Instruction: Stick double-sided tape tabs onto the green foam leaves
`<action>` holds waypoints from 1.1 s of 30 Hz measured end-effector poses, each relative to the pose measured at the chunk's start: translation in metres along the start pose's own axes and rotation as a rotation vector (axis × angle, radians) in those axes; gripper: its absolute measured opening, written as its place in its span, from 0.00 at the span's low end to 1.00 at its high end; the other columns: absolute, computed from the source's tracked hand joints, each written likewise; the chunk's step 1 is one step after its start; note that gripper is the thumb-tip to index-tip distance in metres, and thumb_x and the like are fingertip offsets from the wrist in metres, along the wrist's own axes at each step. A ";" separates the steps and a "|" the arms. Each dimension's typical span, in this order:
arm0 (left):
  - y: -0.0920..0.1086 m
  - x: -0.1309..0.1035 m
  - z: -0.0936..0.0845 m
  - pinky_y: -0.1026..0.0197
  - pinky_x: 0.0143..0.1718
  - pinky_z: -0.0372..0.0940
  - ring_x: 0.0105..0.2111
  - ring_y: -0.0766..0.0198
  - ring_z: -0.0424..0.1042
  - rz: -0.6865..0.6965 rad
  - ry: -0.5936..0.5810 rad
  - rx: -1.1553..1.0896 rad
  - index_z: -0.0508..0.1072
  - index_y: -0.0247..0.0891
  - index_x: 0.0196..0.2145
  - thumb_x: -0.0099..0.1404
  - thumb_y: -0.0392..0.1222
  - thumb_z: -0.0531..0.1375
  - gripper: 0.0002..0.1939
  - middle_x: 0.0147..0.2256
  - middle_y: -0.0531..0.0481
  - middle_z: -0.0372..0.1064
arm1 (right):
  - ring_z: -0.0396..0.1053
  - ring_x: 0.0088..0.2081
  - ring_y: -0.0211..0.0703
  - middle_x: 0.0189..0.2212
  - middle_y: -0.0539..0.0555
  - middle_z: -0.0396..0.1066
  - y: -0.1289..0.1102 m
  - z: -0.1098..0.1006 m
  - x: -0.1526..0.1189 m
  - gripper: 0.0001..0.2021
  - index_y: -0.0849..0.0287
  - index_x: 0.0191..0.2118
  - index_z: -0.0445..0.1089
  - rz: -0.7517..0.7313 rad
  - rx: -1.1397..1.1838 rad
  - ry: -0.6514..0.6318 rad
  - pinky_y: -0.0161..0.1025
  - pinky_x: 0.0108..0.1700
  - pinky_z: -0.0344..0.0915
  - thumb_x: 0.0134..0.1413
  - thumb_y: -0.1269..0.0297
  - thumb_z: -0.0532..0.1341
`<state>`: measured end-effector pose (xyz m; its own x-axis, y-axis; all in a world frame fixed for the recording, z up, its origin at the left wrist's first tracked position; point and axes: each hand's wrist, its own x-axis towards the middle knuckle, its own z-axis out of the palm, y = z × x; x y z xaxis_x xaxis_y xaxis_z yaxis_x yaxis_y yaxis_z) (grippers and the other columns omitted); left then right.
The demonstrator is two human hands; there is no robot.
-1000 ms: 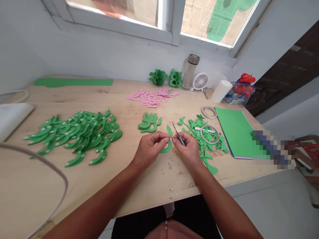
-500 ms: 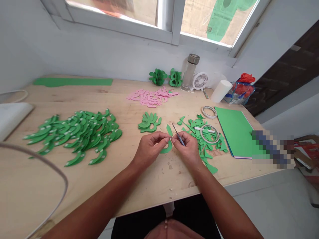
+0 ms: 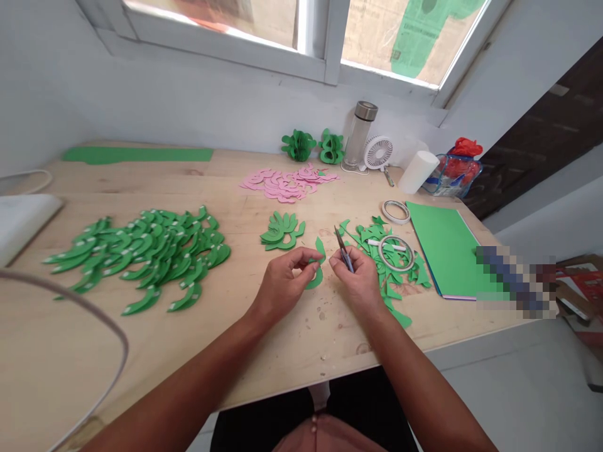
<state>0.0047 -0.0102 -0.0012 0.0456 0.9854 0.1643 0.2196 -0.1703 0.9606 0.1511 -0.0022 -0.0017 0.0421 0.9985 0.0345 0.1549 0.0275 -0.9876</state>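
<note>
Work surface: light wooden table [image 3: 155,351], set against a white wall below a window [image 3: 325,37].

Far edge, left: long green paper strip [image 3: 139,154]. Far edge, centre: two folded green paper ornaments [image 3: 315,147], beside a clear bottle with metal cap [image 3: 358,137] and a small white fan [image 3: 379,153]. Right of the fan: white roll [image 3: 418,172] lying on its side; clear pouch with red contents [image 3: 456,171].

Table left: large spread of curved green cut-outs with white tabs [image 3: 146,254]. Centre rear: pile of pink cut-outs [image 3: 287,182]. Centre: small stack of green cut-outs [image 3: 281,231]. Right: heap of green offcuts [image 3: 379,260], tape ring [image 3: 396,252] resting on it; second tape ring [image 3: 396,212] just behind, on bare wood. Far right: stack of green paper sheets [image 3: 445,248].

Left hand [image 3: 285,284]: low over the table near its front edge, thumb and forefinger pinched on a curved green paper piece [image 3: 318,263], remaining fingers curled under. Piece located between both hands, close above the wood.

Right hand [image 3: 360,282]: closed around small scissors [image 3: 343,248], blades pointing up and away, tips clear of the paper piece. Hand just beside the offcut heap; small gap between the two hands.

Both forearms extended from bottom of view, converging toward table centre.
</note>
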 end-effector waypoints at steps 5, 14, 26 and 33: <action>0.001 -0.002 0.003 0.64 0.28 0.65 0.28 0.65 0.70 -0.047 -0.047 -0.037 0.69 0.38 0.36 0.56 0.39 0.60 0.09 0.27 0.52 0.70 | 0.52 0.21 0.33 0.19 0.44 0.56 0.004 -0.003 0.003 0.08 0.58 0.26 0.63 0.003 0.033 0.048 0.33 0.24 0.51 0.45 0.60 0.61; -0.001 -0.002 0.005 0.66 0.25 0.61 0.24 0.67 0.66 -0.077 -0.134 -0.028 0.67 0.37 0.36 0.56 0.36 0.57 0.08 0.24 0.55 0.67 | 0.59 0.26 0.36 0.24 0.48 0.65 0.010 -0.003 0.004 0.07 0.58 0.26 0.67 -0.009 0.062 0.010 0.33 0.27 0.55 0.42 0.61 0.62; -0.004 0.002 0.007 0.69 0.17 0.50 0.17 0.73 0.55 -0.247 -0.163 -0.242 0.71 0.34 0.27 0.52 0.44 0.62 0.10 0.19 0.55 0.62 | 0.53 0.22 0.34 0.19 0.47 0.61 0.005 -0.001 0.001 0.07 0.59 0.24 0.67 0.017 -0.015 -0.011 0.33 0.23 0.51 0.41 0.60 0.62; -0.001 0.002 0.005 0.67 0.20 0.53 0.19 0.71 0.58 -0.272 -0.105 -0.261 0.73 0.34 0.28 0.52 0.45 0.63 0.11 0.21 0.53 0.65 | 0.52 0.22 0.33 0.18 0.46 0.59 0.007 -0.001 0.002 0.07 0.59 0.24 0.67 0.009 -0.017 -0.019 0.33 0.23 0.50 0.41 0.61 0.62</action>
<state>0.0093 -0.0083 -0.0034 0.1224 0.9857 -0.1154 -0.0170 0.1183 0.9928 0.1532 -0.0003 -0.0079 0.0244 0.9994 0.0224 0.1715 0.0179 -0.9850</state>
